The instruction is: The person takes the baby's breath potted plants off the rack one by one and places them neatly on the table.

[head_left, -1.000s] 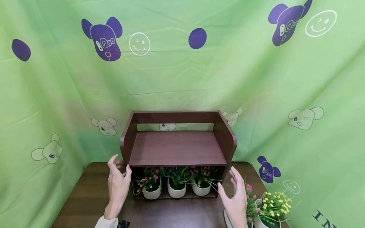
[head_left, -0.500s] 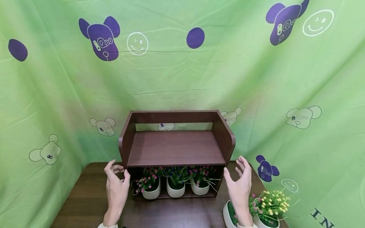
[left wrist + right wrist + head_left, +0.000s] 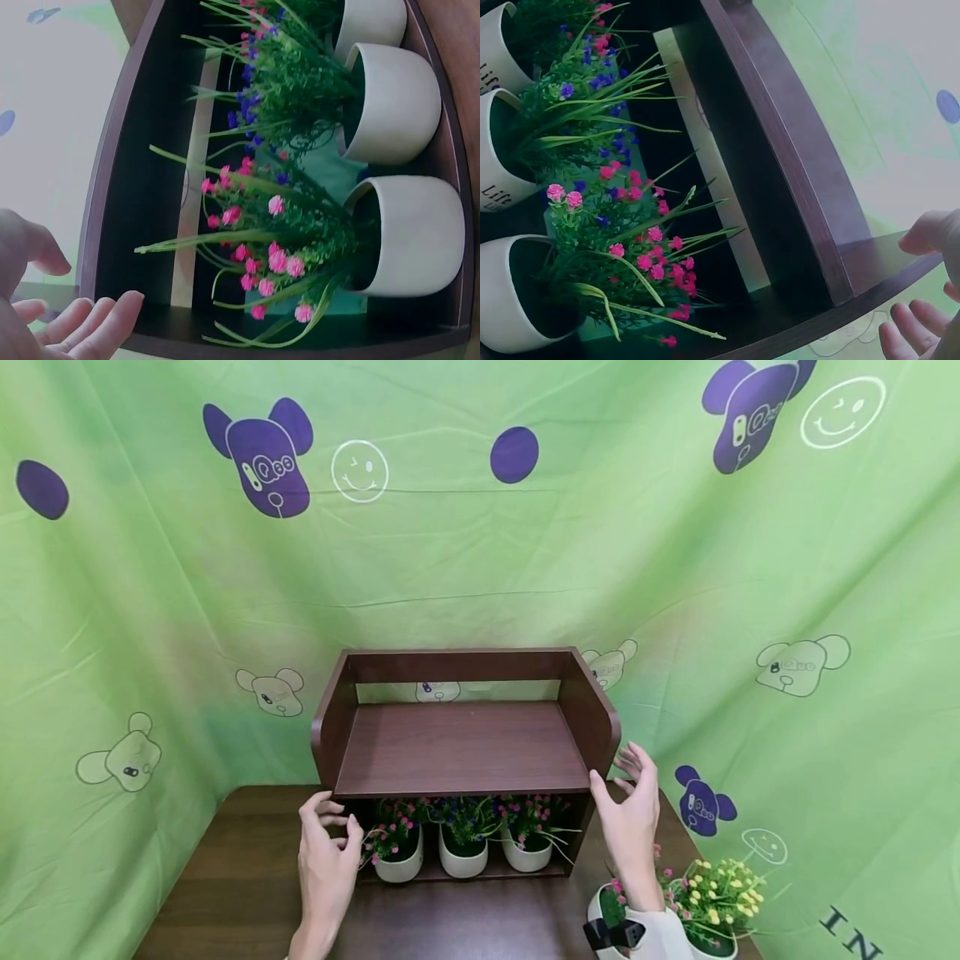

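The left hand [image 3: 327,864] has its fingers bent and apart, nothing between them, just in front of the left side of the shelf [image 3: 461,743]; the right hand [image 3: 632,822] has its thumb and fingers apart too and holds nothing, the thumb by the shelf's upper right front corner, the other fingers out past its right side; whether either hand touches the wood I cannot tell.

Over the last half second the right hand has risen and come in toward that corner, while the left has come inward and slightly lower; the shelf shows no clear shift; the change, I judge, puts the work at the shelf's two sides more than at any one pot.

Between the two hands, on the lower level, stand the left pot [image 3: 400,868] with pink flowers, nearest the left fingers, the middle pot [image 3: 463,863] with blue ones, and the right pot [image 3: 528,858], pink again; below and beyond the right fingers, a side pot [image 3: 595,910] and a yellow plant [image 3: 723,893] stand on the counter [image 3: 225,877].
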Demonstrator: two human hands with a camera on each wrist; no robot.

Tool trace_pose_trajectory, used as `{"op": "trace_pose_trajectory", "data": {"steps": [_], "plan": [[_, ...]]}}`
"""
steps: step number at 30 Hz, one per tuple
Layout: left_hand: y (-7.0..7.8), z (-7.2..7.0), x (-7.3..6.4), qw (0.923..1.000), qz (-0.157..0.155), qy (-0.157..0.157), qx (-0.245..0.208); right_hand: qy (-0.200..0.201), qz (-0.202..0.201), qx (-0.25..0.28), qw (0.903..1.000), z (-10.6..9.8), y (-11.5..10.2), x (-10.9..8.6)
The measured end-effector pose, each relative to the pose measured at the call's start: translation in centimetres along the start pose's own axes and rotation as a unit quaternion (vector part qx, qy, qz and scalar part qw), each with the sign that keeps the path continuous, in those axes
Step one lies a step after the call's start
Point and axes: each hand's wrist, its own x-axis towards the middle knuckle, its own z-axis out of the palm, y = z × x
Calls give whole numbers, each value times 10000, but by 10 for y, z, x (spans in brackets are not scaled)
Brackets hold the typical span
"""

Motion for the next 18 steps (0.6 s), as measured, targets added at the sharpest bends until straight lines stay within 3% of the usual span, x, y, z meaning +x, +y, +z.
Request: {"op": "trace_pose_trajectory", "data": {"steps": [3,7,18], "plan": [[2,2,-4,9999,68,-31,75,-3,31,53,10000,3,0,3],[4,8,-12,9992,401,70,42,21,38,70,10000,5,-3,5],[20,33,-48,9929,1176,-118,-109,-66,55,224,9997,5,-28,5]]}}
